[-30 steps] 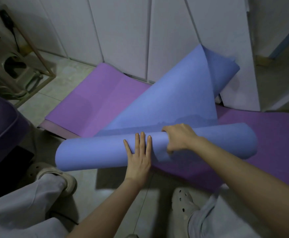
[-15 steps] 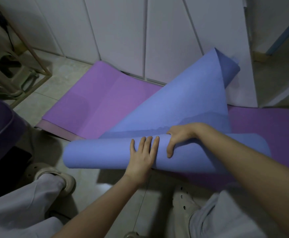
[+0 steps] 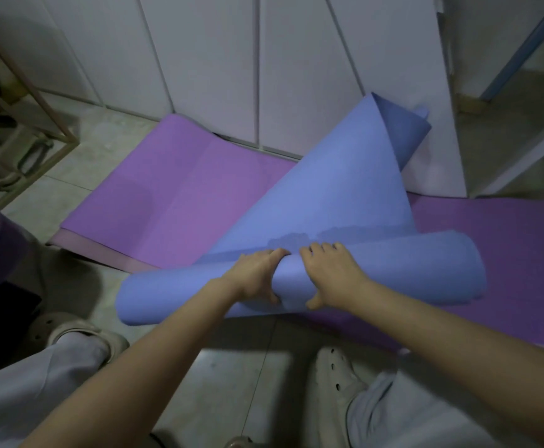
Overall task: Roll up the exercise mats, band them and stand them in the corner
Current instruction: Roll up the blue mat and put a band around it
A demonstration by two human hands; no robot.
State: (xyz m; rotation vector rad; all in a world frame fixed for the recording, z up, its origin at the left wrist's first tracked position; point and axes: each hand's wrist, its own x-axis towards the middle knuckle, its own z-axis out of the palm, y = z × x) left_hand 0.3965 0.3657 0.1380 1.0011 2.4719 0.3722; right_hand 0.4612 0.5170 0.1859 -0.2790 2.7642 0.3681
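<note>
Both hands are gripping the blue mat (image 3: 328,195), which is lying partly rolled into a thick tube (image 3: 409,270) across the floor (image 3: 231,383). The left hand (image 3: 254,276) is curling over the top of the tube with its thumb tucked against the near side. The right hand (image 3: 332,276) is sitting just beside it in the same way, fingers bent over the far edge and thumb pressing the near face. The two hands are almost touching at the middle of the tube, and the tube is sticking out well past each of them.

Beyond the hands, the unrolled length of the blue mat is rising away and leaning against the white cabinet doors (image 3: 215,76), its far end curling over (the darker underside is showing there). A purple mat (image 3: 173,202) is lying flat beneath the blue one, spreading out beyond and to the left of the left hand and also past the right hand.

Nearer than the hands, two pale clogs are resting on the tiles, the left clog (image 3: 80,334) and the right clog (image 3: 335,373). Far left of the left hand, a metal frame (image 3: 38,101) is standing on the floor.
</note>
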